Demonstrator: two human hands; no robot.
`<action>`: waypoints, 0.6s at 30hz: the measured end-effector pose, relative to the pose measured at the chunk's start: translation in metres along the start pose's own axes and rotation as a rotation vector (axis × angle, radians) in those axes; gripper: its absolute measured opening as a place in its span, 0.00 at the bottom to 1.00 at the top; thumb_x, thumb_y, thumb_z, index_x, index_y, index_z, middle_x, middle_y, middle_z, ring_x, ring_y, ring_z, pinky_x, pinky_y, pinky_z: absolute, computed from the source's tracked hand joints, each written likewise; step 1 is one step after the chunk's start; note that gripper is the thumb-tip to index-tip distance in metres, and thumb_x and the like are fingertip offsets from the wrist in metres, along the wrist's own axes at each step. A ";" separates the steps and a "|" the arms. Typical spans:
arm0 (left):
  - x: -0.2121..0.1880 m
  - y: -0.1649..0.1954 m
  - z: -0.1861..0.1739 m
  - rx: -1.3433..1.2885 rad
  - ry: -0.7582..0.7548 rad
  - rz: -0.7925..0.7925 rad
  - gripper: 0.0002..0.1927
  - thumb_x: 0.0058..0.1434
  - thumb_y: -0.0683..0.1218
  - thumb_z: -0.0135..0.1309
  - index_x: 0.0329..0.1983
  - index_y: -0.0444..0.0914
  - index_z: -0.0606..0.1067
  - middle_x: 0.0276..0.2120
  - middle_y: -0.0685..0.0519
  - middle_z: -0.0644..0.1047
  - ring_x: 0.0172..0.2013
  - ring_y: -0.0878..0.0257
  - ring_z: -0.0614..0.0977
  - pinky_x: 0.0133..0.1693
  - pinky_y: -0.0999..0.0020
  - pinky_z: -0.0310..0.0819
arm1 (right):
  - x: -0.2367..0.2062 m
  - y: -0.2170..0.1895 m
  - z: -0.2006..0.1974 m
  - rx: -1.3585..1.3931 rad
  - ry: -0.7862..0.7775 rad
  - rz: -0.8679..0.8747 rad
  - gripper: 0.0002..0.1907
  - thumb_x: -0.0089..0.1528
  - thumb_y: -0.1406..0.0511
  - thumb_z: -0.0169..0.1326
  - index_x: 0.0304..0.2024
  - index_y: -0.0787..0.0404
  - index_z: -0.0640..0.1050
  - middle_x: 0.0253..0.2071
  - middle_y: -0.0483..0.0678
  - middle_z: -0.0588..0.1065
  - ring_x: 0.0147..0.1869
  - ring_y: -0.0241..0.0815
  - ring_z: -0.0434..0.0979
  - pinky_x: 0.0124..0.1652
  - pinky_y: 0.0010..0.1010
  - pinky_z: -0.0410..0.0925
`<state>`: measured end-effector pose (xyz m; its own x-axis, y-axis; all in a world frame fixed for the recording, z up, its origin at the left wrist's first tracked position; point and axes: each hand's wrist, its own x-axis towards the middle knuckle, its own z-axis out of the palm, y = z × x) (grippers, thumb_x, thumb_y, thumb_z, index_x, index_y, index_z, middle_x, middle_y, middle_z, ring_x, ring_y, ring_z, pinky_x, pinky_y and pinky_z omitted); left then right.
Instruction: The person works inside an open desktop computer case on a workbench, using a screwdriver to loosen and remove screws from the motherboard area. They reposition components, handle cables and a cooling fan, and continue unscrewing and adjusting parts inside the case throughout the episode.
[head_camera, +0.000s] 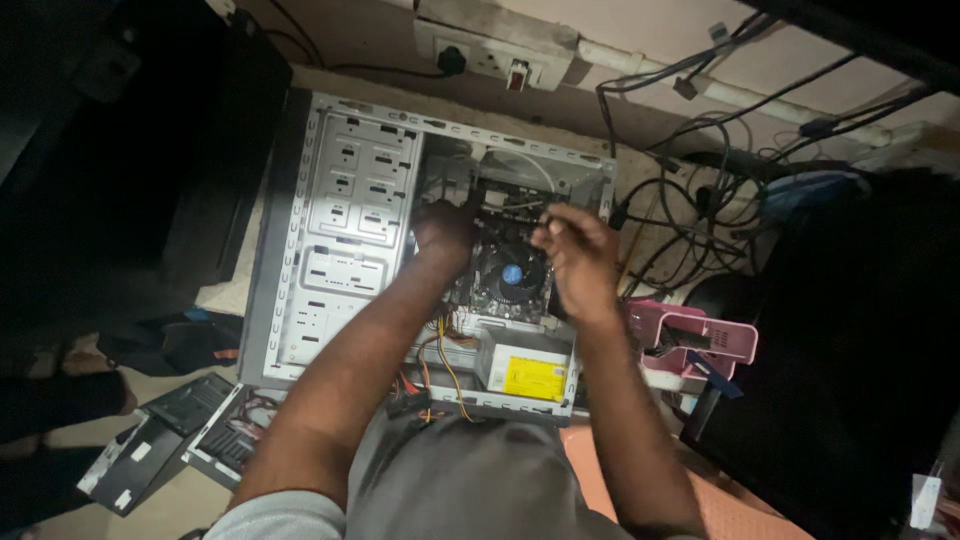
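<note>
both arms reach into the open computer case (340, 230), left hand (443, 232) fisted, right hand (578, 252) pinching a thin tool (512, 208).

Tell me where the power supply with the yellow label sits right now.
In the head view, the power supply sits at the near end of the open computer case, below the CPU fan, between the person's forearms.

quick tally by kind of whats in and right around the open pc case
hands in the case: 2, left hand, right hand
case: 1
cooler fan: 1
power supply: 1
pink tray: 1
wall socket: 1
total: 7
</note>
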<state>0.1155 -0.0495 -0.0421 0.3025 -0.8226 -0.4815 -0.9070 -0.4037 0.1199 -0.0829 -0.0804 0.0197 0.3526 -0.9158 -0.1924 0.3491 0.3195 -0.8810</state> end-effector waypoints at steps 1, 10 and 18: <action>0.000 0.000 0.000 -0.009 0.019 0.005 0.39 0.63 0.60 0.57 0.76 0.64 0.55 0.45 0.44 0.80 0.47 0.46 0.82 0.43 0.50 0.76 | 0.005 -0.005 -0.001 -0.051 -0.005 -0.010 0.10 0.65 0.76 0.55 0.48 0.67 0.80 0.43 0.52 0.79 0.41 0.41 0.82 0.45 0.34 0.77; 0.004 0.000 0.003 -0.013 -0.013 0.047 0.39 0.65 0.52 0.53 0.77 0.63 0.53 0.43 0.43 0.80 0.45 0.47 0.84 0.42 0.52 0.77 | 0.028 -0.037 0.004 -0.606 -0.127 -0.208 0.10 0.61 0.79 0.60 0.44 0.67 0.83 0.43 0.50 0.81 0.44 0.34 0.79 0.47 0.25 0.72; 0.006 0.005 0.018 0.029 0.034 0.108 0.36 0.63 0.60 0.52 0.74 0.59 0.57 0.44 0.44 0.80 0.46 0.48 0.83 0.43 0.51 0.77 | 0.024 -0.051 -0.012 -0.434 -0.091 -0.014 0.11 0.60 0.78 0.58 0.44 0.65 0.82 0.41 0.48 0.82 0.41 0.34 0.82 0.44 0.25 0.77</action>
<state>0.1078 -0.0491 -0.0600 0.2122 -0.8738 -0.4376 -0.9427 -0.3010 0.1440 -0.1030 -0.1215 0.0548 0.4319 -0.8880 -0.1578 -0.0361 0.1579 -0.9868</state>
